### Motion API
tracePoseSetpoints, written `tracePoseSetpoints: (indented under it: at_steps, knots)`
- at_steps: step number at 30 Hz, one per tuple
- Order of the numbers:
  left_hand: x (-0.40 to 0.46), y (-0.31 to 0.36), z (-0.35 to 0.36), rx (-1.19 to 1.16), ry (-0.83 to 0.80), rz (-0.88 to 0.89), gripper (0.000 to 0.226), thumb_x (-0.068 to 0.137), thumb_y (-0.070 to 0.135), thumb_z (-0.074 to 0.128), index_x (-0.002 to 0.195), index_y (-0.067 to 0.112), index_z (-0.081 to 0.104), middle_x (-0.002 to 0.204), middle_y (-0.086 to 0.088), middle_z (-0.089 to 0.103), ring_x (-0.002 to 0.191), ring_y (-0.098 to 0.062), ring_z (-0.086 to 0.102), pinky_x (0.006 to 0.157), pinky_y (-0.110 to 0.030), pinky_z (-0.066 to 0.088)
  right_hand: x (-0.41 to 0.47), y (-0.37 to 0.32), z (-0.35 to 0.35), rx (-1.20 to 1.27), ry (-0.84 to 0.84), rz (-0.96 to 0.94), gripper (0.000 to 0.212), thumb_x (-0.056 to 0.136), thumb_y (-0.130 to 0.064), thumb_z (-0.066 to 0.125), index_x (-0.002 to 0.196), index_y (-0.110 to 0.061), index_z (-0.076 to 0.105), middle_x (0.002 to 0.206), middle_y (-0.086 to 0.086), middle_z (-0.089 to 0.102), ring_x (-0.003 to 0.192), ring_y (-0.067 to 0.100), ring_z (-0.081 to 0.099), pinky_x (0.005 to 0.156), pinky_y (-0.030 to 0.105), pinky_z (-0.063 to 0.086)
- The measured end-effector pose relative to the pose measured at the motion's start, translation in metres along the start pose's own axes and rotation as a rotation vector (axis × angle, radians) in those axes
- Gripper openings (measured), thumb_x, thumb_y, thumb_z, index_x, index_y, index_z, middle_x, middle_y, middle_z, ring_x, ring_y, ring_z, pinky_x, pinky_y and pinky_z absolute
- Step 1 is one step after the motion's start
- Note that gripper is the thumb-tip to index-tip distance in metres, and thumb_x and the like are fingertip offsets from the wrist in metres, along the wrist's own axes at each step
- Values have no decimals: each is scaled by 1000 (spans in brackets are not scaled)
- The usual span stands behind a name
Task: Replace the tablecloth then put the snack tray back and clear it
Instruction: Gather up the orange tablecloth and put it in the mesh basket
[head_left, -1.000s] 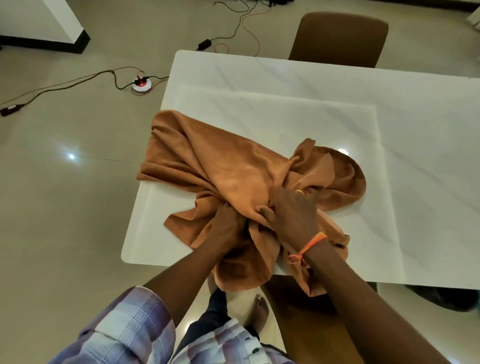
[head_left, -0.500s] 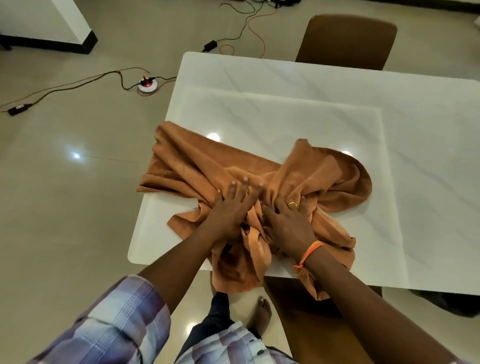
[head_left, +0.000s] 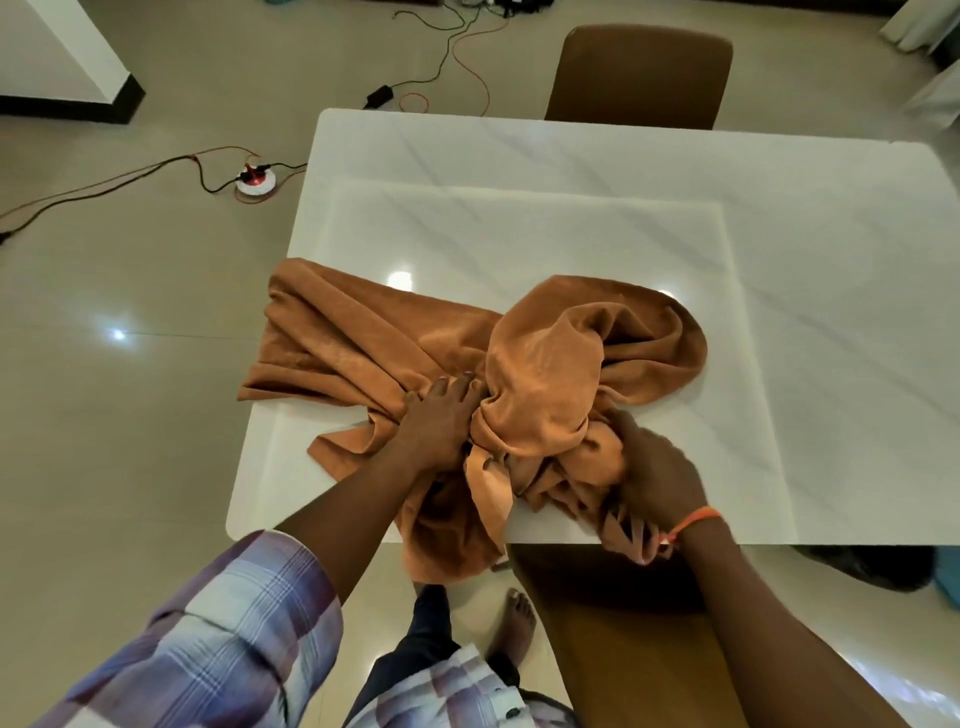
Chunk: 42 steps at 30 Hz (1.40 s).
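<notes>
Tablecloth (head_left: 358, 358), a single tan one, lies bunched on the near part of the white surface (head_left: 519, 171), its left portion spread out to the left of the person's left hand (head_left: 441, 421) and a fold drooping over the near edge below it. That hand presses down with fingers curled into the gathered folds; just to its right a puffed mound rises between the two grips, and the right hand (head_left: 657, 470) is clenched on a bundle at the edge. Judging by this, the cloth is not yet spread. No snack tray shows. Two chairs appear: one (head_left: 639, 73) beyond the surface, one (head_left: 623, 639) near.
</notes>
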<state>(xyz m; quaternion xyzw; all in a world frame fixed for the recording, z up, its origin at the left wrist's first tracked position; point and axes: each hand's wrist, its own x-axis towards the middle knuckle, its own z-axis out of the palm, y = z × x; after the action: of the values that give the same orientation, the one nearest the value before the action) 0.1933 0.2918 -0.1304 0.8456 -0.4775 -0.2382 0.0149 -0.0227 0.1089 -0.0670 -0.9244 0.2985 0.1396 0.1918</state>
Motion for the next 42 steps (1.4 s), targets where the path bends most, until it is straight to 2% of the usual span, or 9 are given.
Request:
tracePoseSetpoints:
  at_steps: [7, 13, 21, 24, 27, 31, 33, 39, 42]
  knots:
    - [-3, 1, 2, 52, -35, -14, 73, 94, 45, 53, 155, 25, 18, 162, -5, 7, 149, -33, 7, 110, -67, 21, 20, -49, -75, 293, 559, -198, 53, 68, -14, 69, 120, -12, 62, 122, 13, 60, 107, 31, 57, 86, 27, 43]
    - [-14, -12, 17, -225, 181, 81, 74, 81, 48, 62, 145, 17, 40, 152, -14, 36, 142, -37, 27, 110, -63, 26, 73, -97, 6, -99, 5, -238, 86, 82, -58, 55, 149, -49, 1, 160, 11, -9, 147, 39, 0, 113, 59, 18]
    - [-58, -80, -11, -436, 487, 32, 88, 69, 64, 73, 137, 16, 44, 136, -5, 46, 122, -15, 44, 100, -35, 42, 81, -95, 33, -183, -16, -150, 70, 82, -58, 50, 143, -47, 17, 160, 7, -4, 145, 39, 10, 109, 59, 22]
    - [-50, -131, -35, -359, 688, -322, 86, 78, 69, 62, 139, 13, 40, 141, -17, 44, 129, -33, 41, 108, -54, 36, 83, -98, 34, -200, -8, -146, 71, 83, -59, 51, 144, -45, 19, 160, 8, -3, 144, 40, 11, 110, 60, 23]
    - [-31, -171, -39, -476, 375, -820, 119, 68, 86, 55, 154, 17, 8, 160, -25, 9, 146, -45, 9, 116, -60, 13, 85, -97, 35, -212, -12, -134, 71, 83, -59, 51, 144, -45, 18, 160, 9, -3, 144, 41, 13, 110, 60, 22]
    - [-15, -163, -11, -268, 417, -569, 68, 81, 70, 39, 95, 7, 61, 97, -21, 65, 93, -41, 62, 79, -45, 48, 88, -100, 36, -199, -3, -132, 71, 84, -60, 51, 145, -45, 17, 161, 9, -3, 145, 40, 12, 111, 60, 20]
    - [-15, -129, -10, -338, 544, -566, 37, 90, 46, 45, 78, 14, 58, 74, -9, 62, 67, -28, 59, 58, -32, 34, 89, -101, 35, -184, -4, -115, 70, 84, -59, 52, 144, -45, 18, 160, 9, -2, 144, 41, 13, 111, 61, 20]
    - [12, -28, -49, -900, 658, -373, 3, 98, 23, 49, 98, 21, 52, 81, 8, 58, 67, -10, 55, 62, -35, 49, 87, -105, 35, -164, -3, -107, 73, 84, -56, 54, 145, -42, 18, 160, 10, -2, 144, 41, 13, 111, 59, 21]
    - [10, 28, -64, -840, 594, -107, 33, 101, 26, 44, 133, 23, 42, 118, 1, 58, 100, -11, 56, 88, -28, 49, 86, -103, 35, -115, 22, -105, 84, 83, -52, 57, 150, -31, 11, 160, 11, 1, 146, 38, 11, 113, 59, 21]
